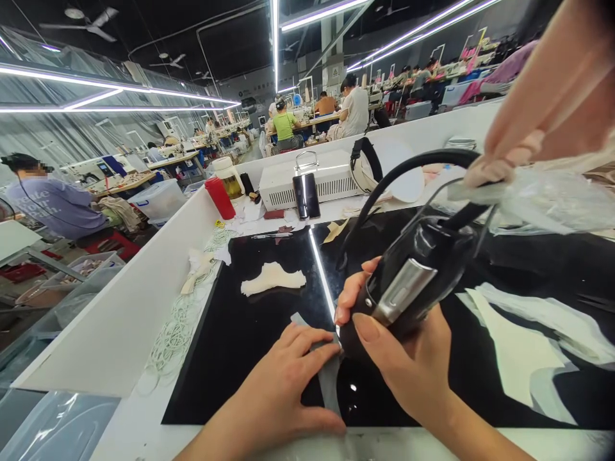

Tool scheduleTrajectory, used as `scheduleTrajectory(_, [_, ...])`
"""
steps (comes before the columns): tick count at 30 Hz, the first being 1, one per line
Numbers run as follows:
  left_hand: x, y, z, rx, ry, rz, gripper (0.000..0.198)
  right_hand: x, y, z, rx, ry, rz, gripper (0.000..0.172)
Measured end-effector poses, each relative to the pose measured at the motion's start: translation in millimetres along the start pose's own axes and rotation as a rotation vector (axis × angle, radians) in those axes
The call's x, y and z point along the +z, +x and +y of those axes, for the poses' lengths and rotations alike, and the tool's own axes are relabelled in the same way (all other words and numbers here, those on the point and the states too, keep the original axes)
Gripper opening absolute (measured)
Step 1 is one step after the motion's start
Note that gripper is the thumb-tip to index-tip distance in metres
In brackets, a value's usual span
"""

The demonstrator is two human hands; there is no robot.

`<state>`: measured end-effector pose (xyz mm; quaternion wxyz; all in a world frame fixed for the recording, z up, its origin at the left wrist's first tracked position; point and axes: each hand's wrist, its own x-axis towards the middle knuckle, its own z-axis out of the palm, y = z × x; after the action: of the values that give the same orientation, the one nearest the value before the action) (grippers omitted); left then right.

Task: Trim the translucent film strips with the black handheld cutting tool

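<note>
My right hand [403,358] wraps round a black hand-held electric tool [425,269] with a metal lever on its side and a thick black cable from its top. The tool's lower end meets the black board beside my left fingertips; its working edge is hidden. My left hand [283,378] lies with fingers stretched over a narrow grey strip of fabric [330,381], pressing it on the board. A cream fabric piece [273,278] lies further back on the board. To the right are several pale cut pieces [509,346].
The black board [216,358] covers much of the table. A white vented box [278,189], a phone [306,195] and a red cup [220,198] stand behind. Pale cords [175,333] heap at left. A blurred pinkish shape [552,96] hangs upper right. People work at benches beyond the low white wall.
</note>
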<state>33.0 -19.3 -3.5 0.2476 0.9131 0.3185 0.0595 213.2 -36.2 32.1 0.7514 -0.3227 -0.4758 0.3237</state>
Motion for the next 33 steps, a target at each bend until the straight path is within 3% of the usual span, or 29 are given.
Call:
scheduleTrajectory(23, [1.9,1,-5,0.021,-0.047,0.034,0.089,0,-13,4,0.003,-0.003,-0.029,0.022])
scheduleTrajectory(28, [1.8,0,-8,0.019,-0.052,0.03,0.089,1,-16,7,0.015,0.07,-0.031,0.028])
scheduleTrajectory(33, [0.5,1,-4,0.029,-0.065,0.04,0.087,-1,-16,4,-0.002,-0.007,-0.057,0.022])
